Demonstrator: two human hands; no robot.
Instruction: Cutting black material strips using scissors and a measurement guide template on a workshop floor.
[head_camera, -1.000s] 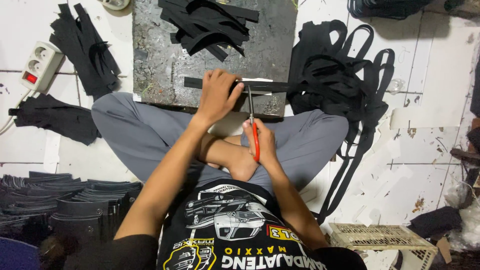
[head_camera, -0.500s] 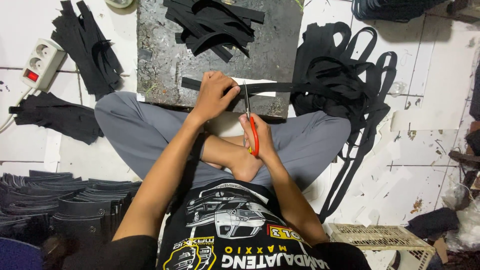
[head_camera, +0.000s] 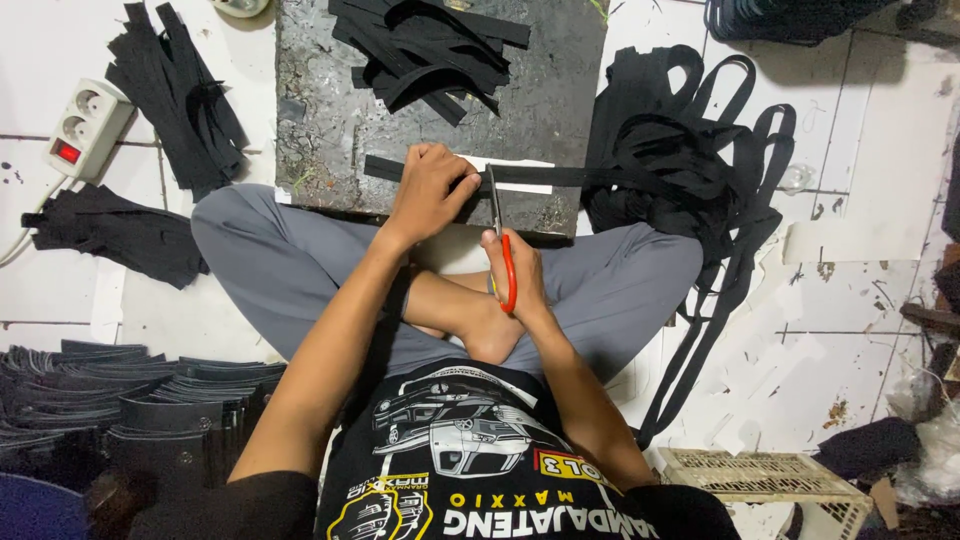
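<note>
The person sits cross-legged on the tiled floor, and a dark slab lies in front of the knees. The left hand is closed down on a black strap, and it presses the strap flat against the near edge of the slab, over a white strip. The right hand grips scissors by their red handles. The blades point to 12 o'clock and stand across the strap, just beside the left fingers. I cannot tell if the blades are already closed on the strap.

At 12 o'clock on the slab lies a heap of cut pieces. At 2 o'clock from the hands, the strap runs into a big tangle of webbing on the floor. At 10 o'clock there is a white power strip, with more black pieces near it. At 8 o'clock dark stacks stand beside the left arm. At 5 o'clock a pale crate shows.
</note>
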